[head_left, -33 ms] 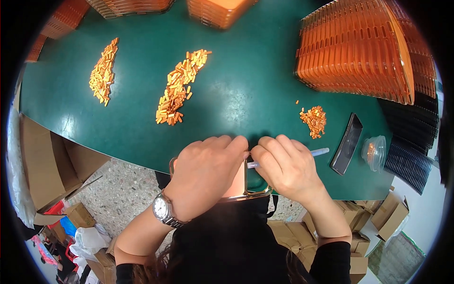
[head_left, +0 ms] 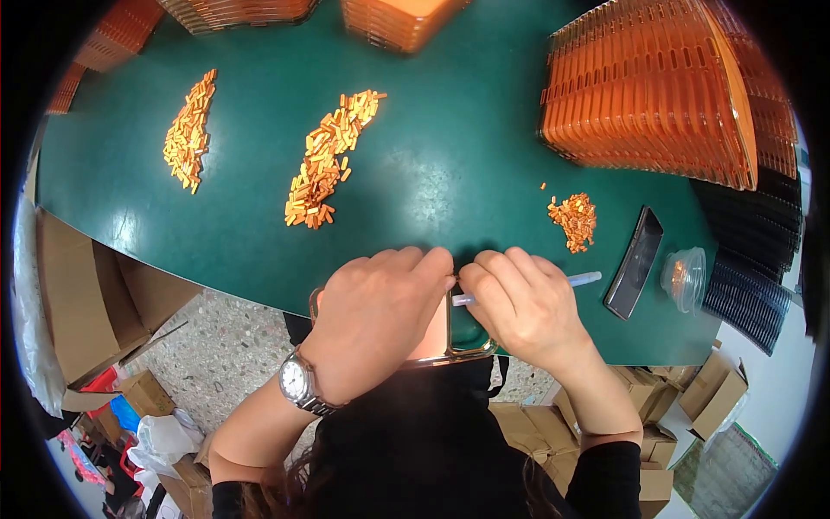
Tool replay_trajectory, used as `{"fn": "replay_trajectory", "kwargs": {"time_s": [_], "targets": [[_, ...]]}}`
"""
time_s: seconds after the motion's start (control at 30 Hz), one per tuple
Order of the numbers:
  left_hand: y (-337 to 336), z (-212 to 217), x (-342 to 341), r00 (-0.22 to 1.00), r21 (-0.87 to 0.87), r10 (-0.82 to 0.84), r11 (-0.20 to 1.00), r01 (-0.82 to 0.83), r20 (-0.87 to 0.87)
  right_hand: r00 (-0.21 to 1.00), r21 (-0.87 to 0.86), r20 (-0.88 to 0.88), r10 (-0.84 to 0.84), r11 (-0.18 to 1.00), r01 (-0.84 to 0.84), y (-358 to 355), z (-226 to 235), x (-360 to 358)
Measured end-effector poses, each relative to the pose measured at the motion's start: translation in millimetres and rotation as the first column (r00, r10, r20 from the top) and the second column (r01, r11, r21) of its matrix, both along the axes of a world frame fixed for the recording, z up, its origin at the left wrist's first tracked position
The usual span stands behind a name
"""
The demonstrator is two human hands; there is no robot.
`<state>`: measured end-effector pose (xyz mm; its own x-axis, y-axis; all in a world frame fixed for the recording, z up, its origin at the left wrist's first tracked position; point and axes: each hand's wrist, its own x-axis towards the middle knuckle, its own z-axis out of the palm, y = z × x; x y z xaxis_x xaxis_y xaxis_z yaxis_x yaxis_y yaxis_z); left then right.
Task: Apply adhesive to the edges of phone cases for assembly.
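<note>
A phone case (head_left: 437,339) with a shiny gold rim and a peach-coloured back lies at the table's front edge, partly under my hands. My left hand (head_left: 376,307), with a watch at its wrist, covers the case's left part, its fingers closed at the rim. Right beside it, my right hand (head_left: 523,298) is closed around a thin, pale translucent pen-like stick (head_left: 585,278); one end points to the case and the other sticks out to the right. Both hands' fingertips nearly meet at the case's upper edge. Whatever small piece they pinch there is hidden.
Small copper-coloured pieces lie in a left pile (head_left: 188,134), a middle pile (head_left: 324,164) and a right pile (head_left: 574,221). To the right are a dark phone (head_left: 634,264) and a clear plastic tub (head_left: 685,281). Stacked orange cases (head_left: 644,95) stand at the far right.
</note>
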<state>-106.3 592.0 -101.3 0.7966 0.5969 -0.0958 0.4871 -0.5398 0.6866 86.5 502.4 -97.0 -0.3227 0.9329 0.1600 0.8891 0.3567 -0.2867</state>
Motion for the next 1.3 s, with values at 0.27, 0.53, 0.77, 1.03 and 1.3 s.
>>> {"fn": "replay_trajectory", "kwargs": {"time_s": [0.27, 0.53, 0.77, 1.03, 1.3], "targets": [[0.1, 3.2, 2.6, 0.999, 0.084, -0.037, 0.996, 0.039, -0.024, 0.984, -0.131, -0.121, -0.132, 0.985, 0.116, -8.2, -4.4, -5.6], [-8.0, 0.8, 11.1, 0.996, 0.205, -0.037, 0.977, 0.053, -0.081, 0.961, -0.149, -0.164, -0.221, 0.969, 0.197, -17.2, 6.3, 3.7], [-6.2, -3.5, 10.7, 0.997, 0.257, -0.065, 0.963, 0.076, -0.052, 0.989, -0.059, 0.054, -0.139, 0.988, 0.142, -16.5, -0.5, -1.2], [-8.8, 14.4, -0.2, 0.998, 0.097, -0.032, 0.995, 0.036, -0.047, 0.954, -0.055, -0.170, -0.248, 0.969, 0.242, -11.5, -4.6, -9.1], [46.9, 44.9, -44.6, 0.981, -0.696, -0.116, 0.692, 0.190, 0.153, 0.970, 0.496, -0.241, -0.016, 0.857, 0.138, 5.2, 12.4, 15.5]]}}
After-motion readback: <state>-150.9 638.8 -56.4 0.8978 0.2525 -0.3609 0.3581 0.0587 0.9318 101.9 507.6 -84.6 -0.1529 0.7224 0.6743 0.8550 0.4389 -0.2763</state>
